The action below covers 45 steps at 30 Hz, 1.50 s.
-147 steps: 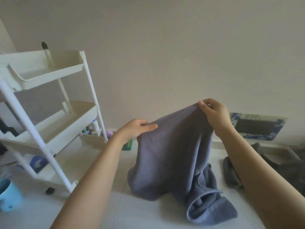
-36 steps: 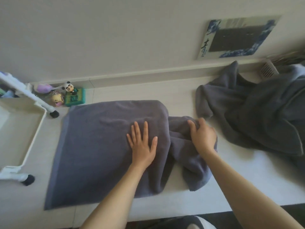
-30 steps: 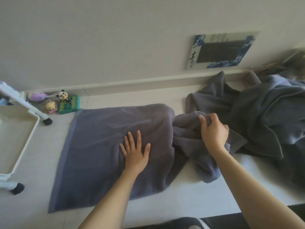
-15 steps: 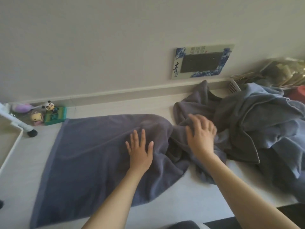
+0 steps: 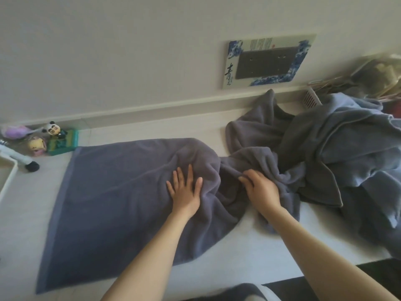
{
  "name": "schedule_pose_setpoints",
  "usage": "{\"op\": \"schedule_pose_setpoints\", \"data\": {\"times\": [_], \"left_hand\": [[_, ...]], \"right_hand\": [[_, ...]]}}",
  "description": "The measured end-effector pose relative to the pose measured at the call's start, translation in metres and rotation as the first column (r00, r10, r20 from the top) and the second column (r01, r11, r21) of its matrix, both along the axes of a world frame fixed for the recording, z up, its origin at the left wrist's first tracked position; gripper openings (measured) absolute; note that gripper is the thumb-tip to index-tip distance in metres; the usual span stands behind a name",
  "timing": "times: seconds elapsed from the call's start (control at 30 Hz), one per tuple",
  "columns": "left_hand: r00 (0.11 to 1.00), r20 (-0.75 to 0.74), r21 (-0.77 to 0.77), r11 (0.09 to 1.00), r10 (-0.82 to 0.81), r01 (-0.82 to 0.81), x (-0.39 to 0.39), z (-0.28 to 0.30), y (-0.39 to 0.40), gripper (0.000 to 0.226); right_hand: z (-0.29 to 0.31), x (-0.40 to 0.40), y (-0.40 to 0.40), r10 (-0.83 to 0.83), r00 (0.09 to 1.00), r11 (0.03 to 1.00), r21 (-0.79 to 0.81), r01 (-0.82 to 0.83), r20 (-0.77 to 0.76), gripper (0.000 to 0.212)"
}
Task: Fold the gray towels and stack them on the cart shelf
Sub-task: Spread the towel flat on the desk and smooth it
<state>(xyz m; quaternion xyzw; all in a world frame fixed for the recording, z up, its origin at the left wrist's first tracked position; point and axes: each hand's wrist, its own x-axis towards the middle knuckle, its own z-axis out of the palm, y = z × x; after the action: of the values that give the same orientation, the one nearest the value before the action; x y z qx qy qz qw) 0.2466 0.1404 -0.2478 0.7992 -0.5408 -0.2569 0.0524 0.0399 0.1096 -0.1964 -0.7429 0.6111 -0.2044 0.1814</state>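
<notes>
Pale floor tiles run up to a plain wall with a low skirting board, and on them a gray towel lies spread, its left half flat and its right end bunched into folds. Taking that towel as the landmark: beyond its far left corner sit a few small toy figures, further left the white cart shows only a tray edge and a black caster, off its right end a heap of more gray towels is piled against the wall, and above the heap a blue-bordered framed panel leans on the wall. A few seconds back this towel hung in the air between both hands; now it is down on the floor, and over the last second the right hand has let go of a raised clump, lifted briefly, and come down again on the crumpled end nearer the middle (the view has also drifted right, so the cart has nearly left the picture). That suggests the spreading step is underway but unfinished: the right end must be pulled out flat before any fold, and nothing has reached the cart shelf. The left hand lies palm down, fingers straight and slightly spread, pinning the flat part near its centre. The right hand rests on the bunched folds with fingers bent into the cloth, apparently gathering it.
</notes>
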Motion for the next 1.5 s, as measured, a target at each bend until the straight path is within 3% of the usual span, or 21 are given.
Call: {"op": "schedule_pose_setpoints", "data": {"times": [0.2,0.3,0.4,0.5,0.57,0.77,0.87,0.97,1.03,1.1,1.17,1.23,1.33,1.4,1.43,1.5], "left_hand": [[0.960,-0.274,-0.210,0.970,0.062,-0.122,-0.012,0.029,-0.012,0.053],[0.946,-0.315,-0.373,0.927,-0.080,-0.045,-0.028,0.060,-0.024,0.062],[0.915,-0.230,-0.507,0.843,-0.332,0.179,-0.051,0.097,-0.036,0.070],[0.822,-0.235,-0.552,0.768,-0.518,0.326,-0.075,0.135,-0.052,0.045],[0.797,-0.345,-0.572,0.784,-0.496,0.241,-0.081,0.155,-0.065,0.028],[0.766,-0.580,-0.443,0.897,-0.278,-0.010,-0.064,0.199,-0.095,0.022],[0.771,-0.546,-0.415,0.905,-0.328,0.091,-0.070,0.208,-0.102,0.025],[0.749,-0.482,-0.389,0.877,-0.455,0.282,-0.104,0.230,-0.103,0.019],[0.697,-0.493,-0.392,0.848,-0.521,0.357,-0.132,0.243,-0.105,0.015],[0.589,-0.561,-0.417,0.813,-0.582,0.406,-0.158,0.255,-0.109,0.026],[0.507,-0.623,-0.442,0.802,-0.596,0.401,-0.174,0.266,-0.110,0.029],[0.435,-0.698,-0.453,0.821,-0.569,0.348,-0.185,0.274,-0.112,0.015],[0.339,-0.795,-0.449,0.864,-0.502,0.227,-0.190,0.282,-0.118,0.007],[0.299,-0.841,-0.426,0.893,-0.450,0.145,-0.187,0.286,-0.124,0.012],[0.316,-0.839,-0.423,0.896,-0.444,0.136,-0.187,0.288,-0.127,0.014],[0.433,-0.756,-0.452,0.870,-0.490,0.195,-0.184,0.288,-0.132,0.019]], "right_hand": [[0.059,-0.013,-0.026,-0.042,0.999,0.986,-0.163,0.045,0.020,0.021],[0.082,-0.017,-0.037,0.011,1.000,0.988,-0.152,-0.010,0.004,0.021],[0.107,-0.019,-0.040,0.071,0.997,0.992,-0.102,-0.069,0.015,0.023],[0.133,-0.029,-0.044,0.134,0.980,0.990,-0.073,-0.124,0.149,0.020],[0.149,-0.044,-0.050,0.159,0.973,0.987,-0.008,-0.159,0.170,0.019],[0.200,-0.116,-0.061,0.254,0.965,0.900,0.381,-0.210,-0.070,0.049],[0.220,-0.139,-0.063,0.156,0.987,0.959,0.231,-0.163,0.046,0.061],[0.241,-0.147,-0.064,0.105,0.988,0.994,0.014,-0.108,0.111,0.050],[0.253,-0.145,-0.066,0.117,0.988,0.993,-0.033,-0.114,0.100,0.040],[0.262,-0.146,-0.069,0.141,0.985,0.990,-0.017,-0.140,0.094,0.029],[0.264,-0.150,-0.070,0.086,0.981,0.996,-0.005,-0.086,0.175,0.025],[0.259,-0.161,-0.068,0.003,0.931,1.000,0.025,-0.013,0.364,0.028],[0.246,-0.174,-0.060,-0.044,0.832,0.988,0.145,-0.044,0.552,0.038],[0.237,-0.174,-0.053,-0.063,0.752,0.968,0.224,-0.115,0.657,0.027],[0.233,-0.174,-0.051,-0.083,0.707,0.966,0.232,-0.117,0.702,0.022],[0.227,-0.171,-0.053,-0.117,0.617,0.981,0.187,-0.050,0.778,0.026]]}}
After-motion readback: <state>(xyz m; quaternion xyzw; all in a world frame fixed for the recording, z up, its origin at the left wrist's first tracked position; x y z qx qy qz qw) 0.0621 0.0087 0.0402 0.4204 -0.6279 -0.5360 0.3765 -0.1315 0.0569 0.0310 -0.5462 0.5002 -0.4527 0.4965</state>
